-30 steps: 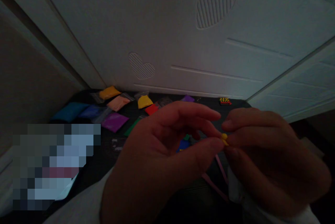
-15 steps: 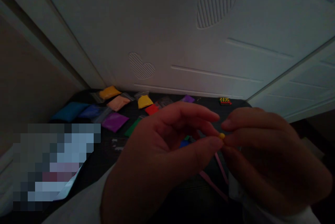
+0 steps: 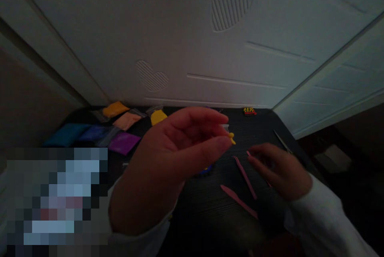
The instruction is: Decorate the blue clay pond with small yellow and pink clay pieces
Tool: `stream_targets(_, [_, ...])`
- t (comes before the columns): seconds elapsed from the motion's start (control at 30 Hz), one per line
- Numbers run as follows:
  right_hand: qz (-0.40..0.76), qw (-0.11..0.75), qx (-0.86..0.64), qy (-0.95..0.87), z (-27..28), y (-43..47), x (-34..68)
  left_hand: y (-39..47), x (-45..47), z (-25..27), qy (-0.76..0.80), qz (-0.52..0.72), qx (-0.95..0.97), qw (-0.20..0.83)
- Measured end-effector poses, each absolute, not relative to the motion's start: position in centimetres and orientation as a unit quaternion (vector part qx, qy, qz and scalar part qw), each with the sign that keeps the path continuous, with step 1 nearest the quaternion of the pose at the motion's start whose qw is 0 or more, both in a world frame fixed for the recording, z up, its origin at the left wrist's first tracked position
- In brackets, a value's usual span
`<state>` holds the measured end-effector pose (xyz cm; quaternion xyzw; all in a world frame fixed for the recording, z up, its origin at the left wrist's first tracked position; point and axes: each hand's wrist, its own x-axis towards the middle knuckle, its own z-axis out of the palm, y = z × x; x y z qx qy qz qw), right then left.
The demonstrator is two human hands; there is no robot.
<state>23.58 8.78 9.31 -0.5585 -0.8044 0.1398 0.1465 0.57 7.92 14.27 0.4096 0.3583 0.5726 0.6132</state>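
Pinching a small yellow piece (image 3: pixel 232 137) in the left hand (image 3: pixel 168 161), the right hand (image 3: pixel 279 169) down at a pink implement (image 3: pixel 249 153)

Before a tall white panel (image 3: pixel 168 21), the dark table (image 3: pixel 195 213) bears work that looks partway along: the yellow piece seems formed, with a rounded top and a thin tail, yet it is joined to nothing else. How much shaping is left cannot be told.

The left hand is raised over the table, fingers curved, thumb and a finger pressed together on the piece, another finger extended above. The right hand is lower, its forearm slanting in from the bottom right; thumb and forefinger nearly meet around the implement's tip, though whether they grip it firmly is unclear.

Smaller are the bags, among them a magenta bag (image 3: pixel 124 143) and a yellow bag (image 3: pixel 158 117). Bent-tip tweezers (image 3: pixel 246 179) and a flat pink blade (image 3: pixel 238 201) lie between the hands. A blue object (image 3: pixel 205 169) is mostly hidden below the left hand; a red-and-yellow cluster (image 3: pixel 249 111) sits by the far edge. Smallest, the yellow piece juts past the left fingertips, clear of the table.
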Motion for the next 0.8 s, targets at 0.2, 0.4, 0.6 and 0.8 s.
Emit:
stream_targets(0.2, [0.197, -0.037, -0.65, -0.733, 2.0, 7.9, 25.3, 7.9, 0.9, 14.2, 0.349, 0.579, 0.441, 0.59])
stream_targets(0.4, [0.251, 0.109, -0.662, -0.698, 2.5, 8.4, 24.8, 7.4, 0.6, 14.8, 0.33, 0.573, 0.43, 0.615])
stream_targets(0.6, [0.4, 0.442, -0.538, -0.596, 7.4, 9.0, 23.7, 7.1, 0.3, 15.2, 0.265, 0.552, 0.364, 0.702])
stream_targets(0.8, [0.405, 0.535, -0.391, -0.63, 15.5, 8.3, 22.4, 6.7, -0.1, 15.0, 0.223, 0.534, 0.311, 0.754])
